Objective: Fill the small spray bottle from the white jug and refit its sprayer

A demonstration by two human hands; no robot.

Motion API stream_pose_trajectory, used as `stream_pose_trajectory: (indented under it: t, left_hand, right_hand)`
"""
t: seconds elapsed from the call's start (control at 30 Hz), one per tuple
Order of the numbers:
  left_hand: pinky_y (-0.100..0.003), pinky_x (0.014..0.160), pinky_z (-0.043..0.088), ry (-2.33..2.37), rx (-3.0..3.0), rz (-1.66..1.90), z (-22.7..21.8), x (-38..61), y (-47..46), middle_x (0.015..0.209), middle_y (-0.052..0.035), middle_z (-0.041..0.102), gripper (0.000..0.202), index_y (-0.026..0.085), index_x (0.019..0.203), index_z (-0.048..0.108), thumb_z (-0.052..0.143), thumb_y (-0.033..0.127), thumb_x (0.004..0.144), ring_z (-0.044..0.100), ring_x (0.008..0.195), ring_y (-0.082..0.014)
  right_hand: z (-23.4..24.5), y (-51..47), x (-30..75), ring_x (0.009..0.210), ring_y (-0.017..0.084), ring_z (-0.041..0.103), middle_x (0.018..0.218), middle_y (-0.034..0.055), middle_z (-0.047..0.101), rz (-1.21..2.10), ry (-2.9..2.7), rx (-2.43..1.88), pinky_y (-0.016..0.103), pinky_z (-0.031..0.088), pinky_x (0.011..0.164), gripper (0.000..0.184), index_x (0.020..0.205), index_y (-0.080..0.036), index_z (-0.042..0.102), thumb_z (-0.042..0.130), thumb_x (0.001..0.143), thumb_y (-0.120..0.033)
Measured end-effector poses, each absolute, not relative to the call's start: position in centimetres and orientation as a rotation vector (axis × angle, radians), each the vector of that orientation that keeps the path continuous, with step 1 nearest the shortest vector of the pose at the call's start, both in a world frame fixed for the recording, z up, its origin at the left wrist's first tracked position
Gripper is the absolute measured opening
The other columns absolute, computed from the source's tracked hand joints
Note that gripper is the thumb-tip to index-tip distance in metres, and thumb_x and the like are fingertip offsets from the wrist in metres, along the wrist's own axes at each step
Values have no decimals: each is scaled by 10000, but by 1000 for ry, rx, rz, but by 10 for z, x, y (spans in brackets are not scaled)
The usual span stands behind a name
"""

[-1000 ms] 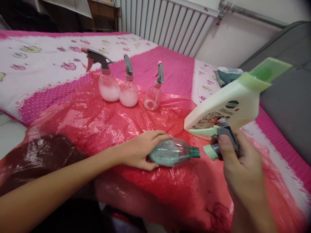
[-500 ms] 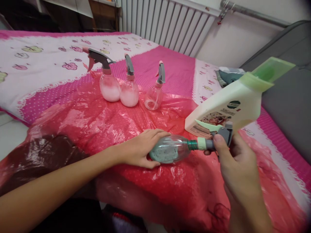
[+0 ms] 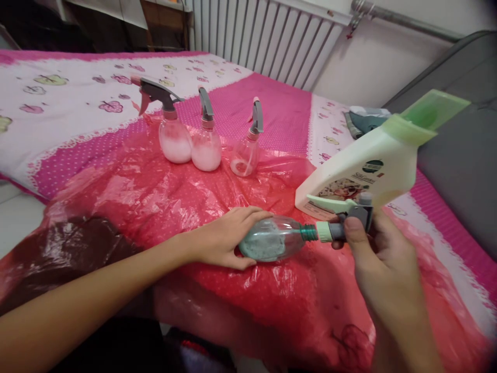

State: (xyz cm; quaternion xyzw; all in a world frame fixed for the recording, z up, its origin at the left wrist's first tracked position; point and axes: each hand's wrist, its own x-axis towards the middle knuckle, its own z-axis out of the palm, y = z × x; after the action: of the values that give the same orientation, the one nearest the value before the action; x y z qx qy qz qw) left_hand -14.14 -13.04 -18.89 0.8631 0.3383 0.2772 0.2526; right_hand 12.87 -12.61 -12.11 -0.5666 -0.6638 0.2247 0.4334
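Observation:
A clear bottle (image 3: 277,238) with a green threaded neck and whitish-green contents lies on its side on the red plastic sheet (image 3: 155,202). Around its base end, my left hand (image 3: 227,241) is closed. My right hand (image 3: 378,248) grips a grey spray head (image 3: 355,220) with a light green trigger and collar, held in line with the bottle neck. The collar sits right at the neck's mouth, and a sliver of gap shows between them. Just behind stands a tall cream bottle (image 3: 361,166) with a flipped-up light green cap.
Three spray bottles with pink-and-grey heads stand farther back: a left one (image 3: 174,142), a middle one (image 3: 206,150) and a right one (image 3: 244,158). A pink and white bedspread (image 3: 272,109) lies under the sheet. Beyond are a white radiator (image 3: 267,39) and a grey headboard (image 3: 454,119).
My right hand has drawn the spray head slightly to the right, so its collar has come away from the bottle neck. My left hand and the bottle stay in place.

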Motion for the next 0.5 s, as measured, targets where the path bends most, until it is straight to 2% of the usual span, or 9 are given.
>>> stream_pose_trajectory:
  t: [0.1,0.23,0.4,0.5]
  left_hand:
    - [-562,1171,405,930,2349,737,-190,-142,-130,1512,-189,468,900,207,1546,300,763,343,787,493,1380,-372]
    - [-559,1166,412,911,2355,732,-190,-142,-130,1513,-197,468,897,196,1540,316,764,343,777,502,1369,-372]
    - [-557,1178,404,908,2345,748,-190,-142,-130,1513,-190,477,897,198,1541,317,765,339,778,498,1380,-371]
    - [-571,1173,405,906,2348,747,-190,-142,-129,1512,-189,475,901,206,1544,304,761,342,779,498,1381,-375]
  right_hand:
    - [-120,-127,128,718,186,607,761,-4,639,474,-1672,-1423,339,454,696,346,965,-242,631,602,933,-586]
    - [-119,-127,129,633,162,543,670,-26,580,481,-1729,-1450,317,402,626,368,912,-243,627,568,947,-604]
    - [-119,-127,129,702,163,587,765,-17,625,516,-1675,-1387,318,448,683,330,959,-248,620,592,947,-576]
    - [-117,-129,131,689,173,580,737,-16,616,411,-1729,-1442,320,428,652,364,957,-250,632,588,935,-610]
